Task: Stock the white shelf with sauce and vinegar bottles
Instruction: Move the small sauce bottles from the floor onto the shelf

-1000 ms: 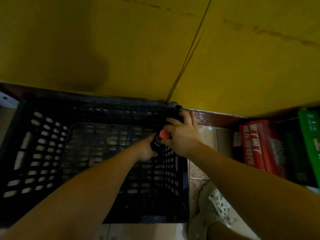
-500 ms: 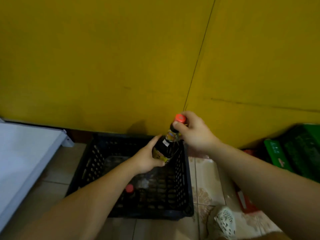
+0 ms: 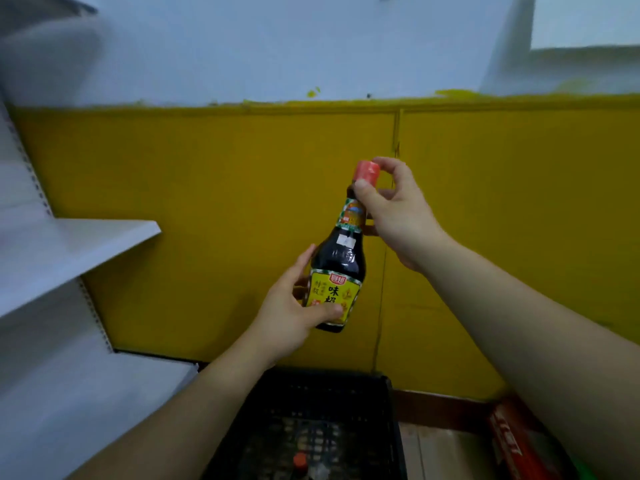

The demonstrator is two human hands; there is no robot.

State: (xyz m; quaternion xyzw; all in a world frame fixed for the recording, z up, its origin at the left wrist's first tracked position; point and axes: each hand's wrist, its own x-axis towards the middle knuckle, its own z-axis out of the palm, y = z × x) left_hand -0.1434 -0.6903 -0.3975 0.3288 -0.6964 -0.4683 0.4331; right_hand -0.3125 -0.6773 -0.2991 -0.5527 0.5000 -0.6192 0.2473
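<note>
i see left hand gripping sauce bottle base, right hand pinching its red cap, above black crate.

dark bottle with red cap and yellow label; black crate; yellow wall; white shelf.

Both bare forearms reach forward and up, the left from the lower left, the right from the right edge. The left hand wraps the lower body of the bottle, thumb across its front. The right hand pinches the neck under the cap, with curled fingers behind it.
</note>
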